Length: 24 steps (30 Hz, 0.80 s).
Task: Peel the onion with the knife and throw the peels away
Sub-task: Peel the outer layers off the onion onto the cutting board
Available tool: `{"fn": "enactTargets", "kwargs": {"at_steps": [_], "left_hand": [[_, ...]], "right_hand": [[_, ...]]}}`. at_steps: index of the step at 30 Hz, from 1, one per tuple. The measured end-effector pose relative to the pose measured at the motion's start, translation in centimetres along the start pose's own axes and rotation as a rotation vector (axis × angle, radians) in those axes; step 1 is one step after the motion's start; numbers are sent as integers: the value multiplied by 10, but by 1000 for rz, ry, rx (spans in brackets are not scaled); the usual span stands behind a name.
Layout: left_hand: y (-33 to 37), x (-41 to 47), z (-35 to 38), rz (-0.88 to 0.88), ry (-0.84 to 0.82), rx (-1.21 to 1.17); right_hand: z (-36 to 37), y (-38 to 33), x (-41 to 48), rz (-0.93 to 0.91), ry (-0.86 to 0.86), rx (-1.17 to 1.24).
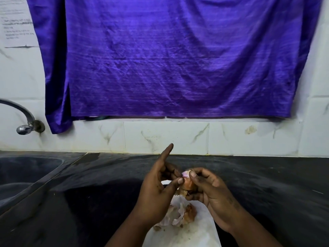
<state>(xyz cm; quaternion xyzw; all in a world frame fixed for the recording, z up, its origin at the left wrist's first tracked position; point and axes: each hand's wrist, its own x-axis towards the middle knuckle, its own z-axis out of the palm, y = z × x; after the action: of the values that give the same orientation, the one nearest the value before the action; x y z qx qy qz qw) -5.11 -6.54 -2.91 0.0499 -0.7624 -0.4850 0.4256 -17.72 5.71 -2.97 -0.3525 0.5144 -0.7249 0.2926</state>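
A small onion (188,184) with brown skin and a pink bared patch is held above the counter between both hands. My right hand (208,189) grips it from the right, fingers curled round it. My left hand (158,189) pinches a flap of its skin with thumb and a finger, while the index finger points straight up. Loose peels (179,213), pale and brown, lie in a heap on a white board (201,230) just below the hands. No knife shows in this view.
The dark stone counter (267,193) runs left to right, with a sink (21,175) at the far left under a metal tap (23,120). A white tiled wall (165,138) stands behind, with a purple cloth (169,59) hanging over it.
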Motion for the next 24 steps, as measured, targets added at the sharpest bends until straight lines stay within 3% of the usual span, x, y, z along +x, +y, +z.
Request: {"fn": "enactTargets", "kwargs": {"at_steps": [7, 16, 24], "left_hand": [[-1, -1, 0, 10, -19, 19], [4, -4, 3, 24, -154, 62], [-9, -4, 3, -31, -208, 231]], "right_hand": [[2, -1, 0, 2, 21, -16], [-3, 0, 5, 49, 169, 74], [-14, -8, 7, 73, 281, 172]]}}
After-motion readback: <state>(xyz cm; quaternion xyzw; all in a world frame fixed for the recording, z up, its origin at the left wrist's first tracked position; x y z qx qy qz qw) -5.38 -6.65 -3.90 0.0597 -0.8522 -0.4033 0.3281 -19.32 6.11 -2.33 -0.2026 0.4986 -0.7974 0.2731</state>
